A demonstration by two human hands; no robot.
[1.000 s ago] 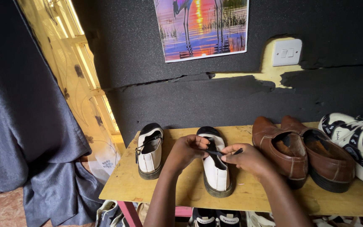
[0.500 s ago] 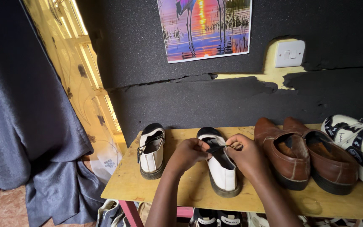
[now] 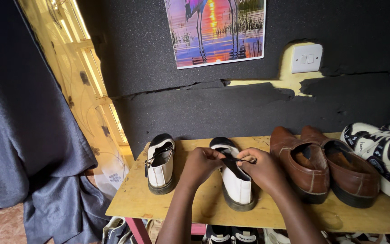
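A white shoe with a black sole stands on a wooden shelf, its toe toward the wall. My left hand and my right hand are both over it, each pinching an end of its thin black strap, pulled taut across the shoe's opening. The matching white shoe stands to the left, untouched, its strap hanging loose.
A pair of brown leather shoes sits right of my hands, then white and dark sneakers at the far right. A dark foam wall with a picture and light switch rises behind. A dark curtain hangs left. More shoes show below.
My hands stay on the strap of the middle white shoe, drawn slightly closer together over its opening. The camera has shifted a little.
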